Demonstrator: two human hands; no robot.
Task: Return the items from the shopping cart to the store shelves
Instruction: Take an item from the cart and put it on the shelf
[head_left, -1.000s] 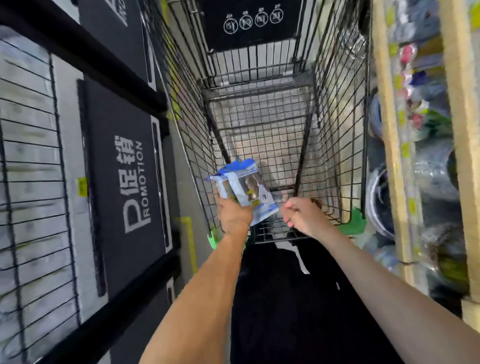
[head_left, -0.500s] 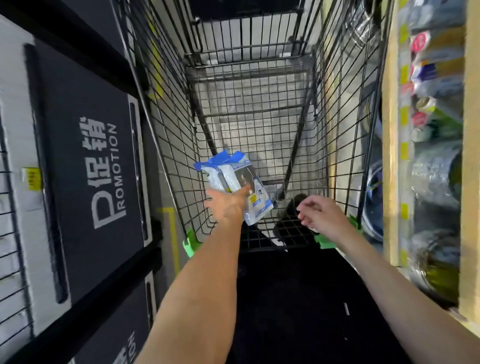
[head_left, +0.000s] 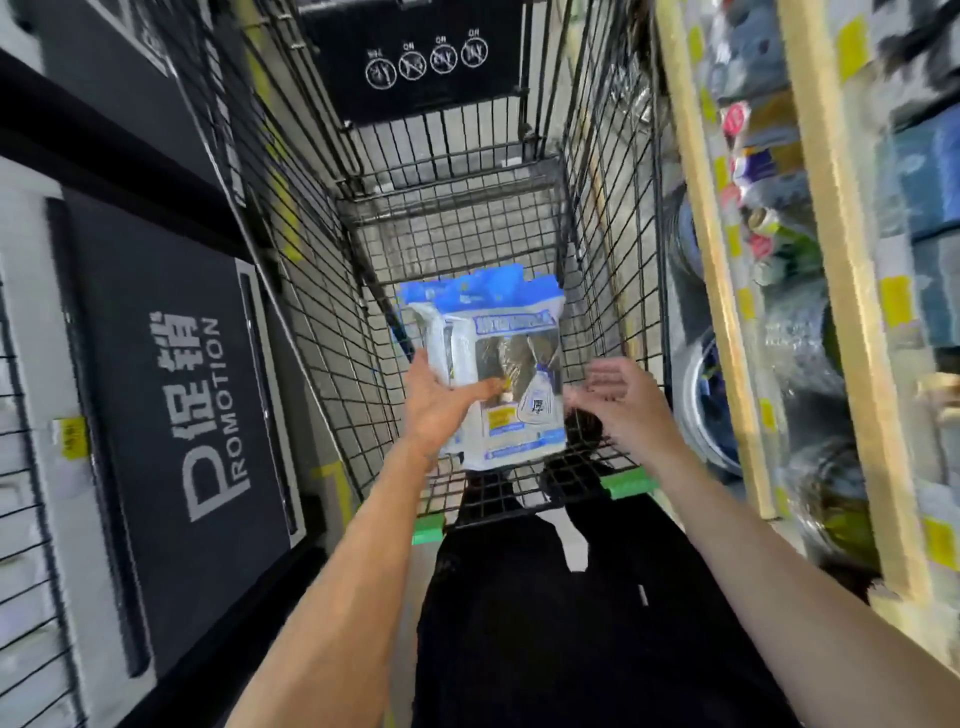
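Observation:
A blue and white plastic package (head_left: 511, 332) is held upright over the near end of the black wire shopping cart (head_left: 452, 208). My left hand (head_left: 441, 405) grips its lower left side, thumb across the front. My right hand (head_left: 618, 395) hovers just right of the package with fingers relaxed and spread, holding nothing. The cart basket looks bare of other items.
Wooden-framed store shelves (head_left: 847, 291) packed with wrapped goods stand close on the right. A black promotion sign panel (head_left: 171, 395) and a wire grid rack (head_left: 26, 467) line the left. The cart's green-capped handle (head_left: 628, 483) is near my body.
My left hand turned the package upright and moved it rightward toward the cart's middle. My right hand left the handle, opened and rose beside the package.

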